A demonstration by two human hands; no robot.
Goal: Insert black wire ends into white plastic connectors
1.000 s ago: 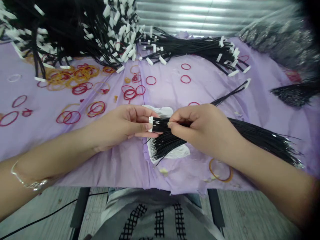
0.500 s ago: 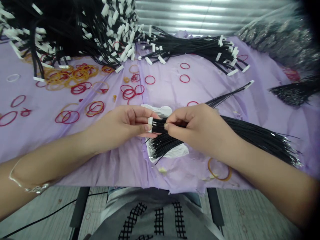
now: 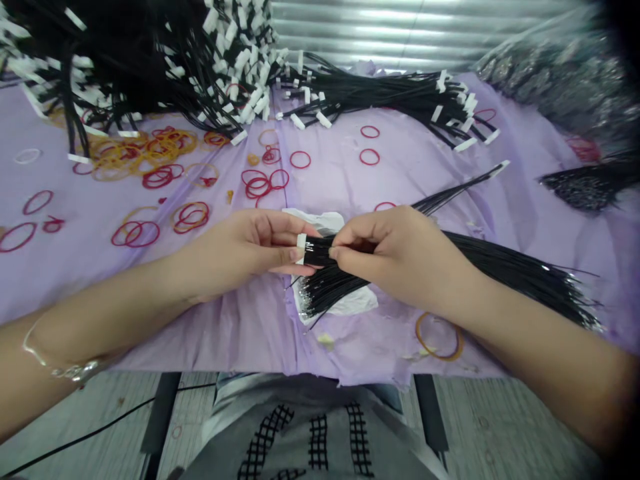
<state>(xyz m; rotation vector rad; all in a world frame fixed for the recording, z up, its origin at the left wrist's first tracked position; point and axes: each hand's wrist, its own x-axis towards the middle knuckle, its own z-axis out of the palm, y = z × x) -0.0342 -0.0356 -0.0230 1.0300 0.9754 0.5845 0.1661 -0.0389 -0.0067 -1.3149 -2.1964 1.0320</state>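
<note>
Between thumb and fingers, my left hand (image 3: 255, 247) pinches a small white connector housing (image 3: 301, 249). A row of black wires (image 3: 318, 251) with shiny metal ends enters its right side. My right hand (image 3: 395, 250) is closed on these wires a short way from the housing, thumb against fingertips. Beyond my right hand, a thin group of wires (image 3: 453, 190) runs up to another white end. Below both hands lies a thick bundle of loose black wires (image 3: 510, 273) with metal-tipped ends, resting partly on a crumpled white sheet (image 3: 357, 303).
Finished-looking cables with white connectors form a large pile (image 3: 150, 67) at the back left and a smaller bunch (image 3: 375, 93) at the back middle. Red and yellow rubber bands (image 3: 160, 143) are scattered on the purple cloth (image 3: 225, 333). Another wire bundle (image 3: 595, 180) lies at right.
Both hands hold almost the same place and grip. The connector and wires have barely shifted.
</note>
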